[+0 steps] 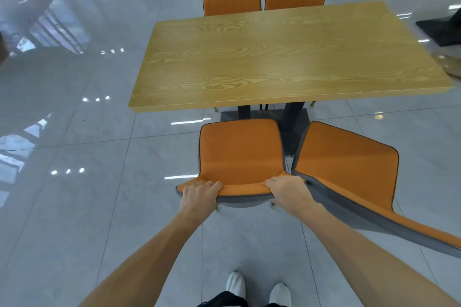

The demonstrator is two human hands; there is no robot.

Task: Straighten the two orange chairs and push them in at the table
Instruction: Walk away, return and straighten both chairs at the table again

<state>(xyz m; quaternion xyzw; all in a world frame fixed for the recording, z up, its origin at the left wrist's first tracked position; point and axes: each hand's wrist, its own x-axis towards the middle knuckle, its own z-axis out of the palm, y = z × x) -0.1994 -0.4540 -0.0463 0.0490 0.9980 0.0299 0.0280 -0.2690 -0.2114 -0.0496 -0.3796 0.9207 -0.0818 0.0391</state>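
Orange left chair [240, 149] facing table [287, 57] squarely, fingers [212, 185] of both hands clamping its backrest

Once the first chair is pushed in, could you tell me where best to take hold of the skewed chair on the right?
Probably the top edge of the backrest on the right chair, approached from behind, one hand near each corner. It sits angled away from the table, so spread hands could turn it square, much as the left hand and right hand grip the left chair.

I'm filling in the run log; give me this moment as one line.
left hand: grips chair back | right hand: grips chair back | left chair: square, not pushed in | right chair: angled, untouched | table: bare
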